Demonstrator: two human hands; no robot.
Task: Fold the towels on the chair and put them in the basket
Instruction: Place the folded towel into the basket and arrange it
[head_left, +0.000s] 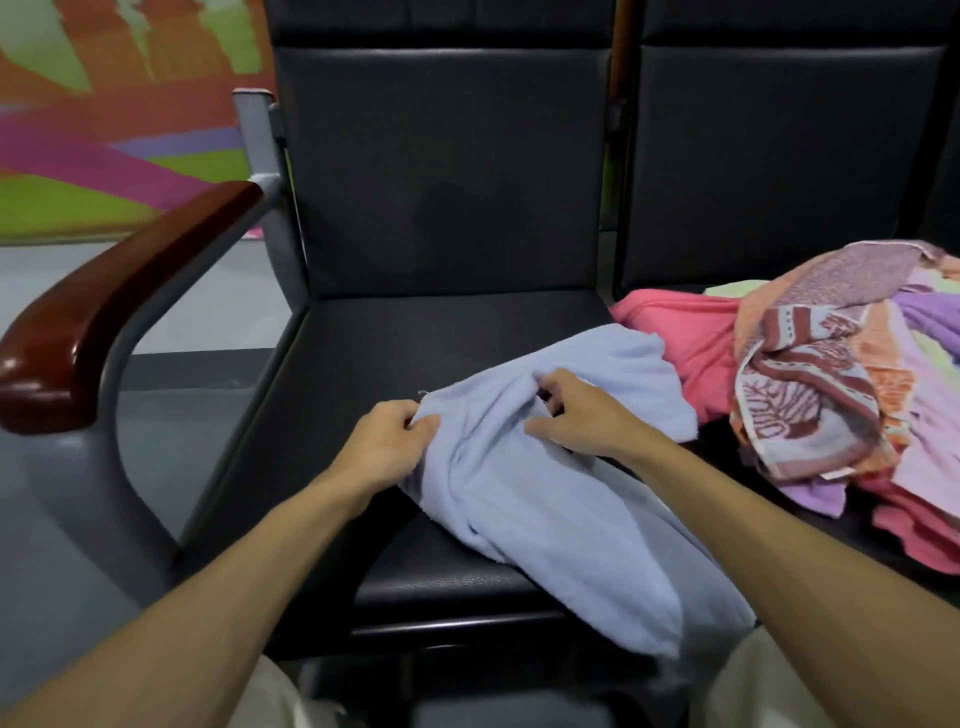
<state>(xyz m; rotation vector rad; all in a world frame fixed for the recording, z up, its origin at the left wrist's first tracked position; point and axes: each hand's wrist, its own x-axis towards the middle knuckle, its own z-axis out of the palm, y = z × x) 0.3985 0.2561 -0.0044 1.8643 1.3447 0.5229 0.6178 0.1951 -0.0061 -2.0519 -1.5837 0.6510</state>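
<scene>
The pale blue towel (545, 467) was plain, without pattern. The chair (389, 353) was black, its armrest (104, 312) a glossy reddish-brown on a grey frame (260, 150). The pink towel (685, 338) and purple towel (815, 491) were solid-coloured. The patterned towel (810, 384) bore maroon leaf-like motifs on pale blue. The wall (104, 130) showed orange, green, pink and purple bands.

Both hands (387, 441) (582, 415) grip crumpled blue towel (545, 499) on chair seat (363, 353).

Outstretched forward — left hand (387, 441) and right hand (576, 415), both in curled grip.
</scene>
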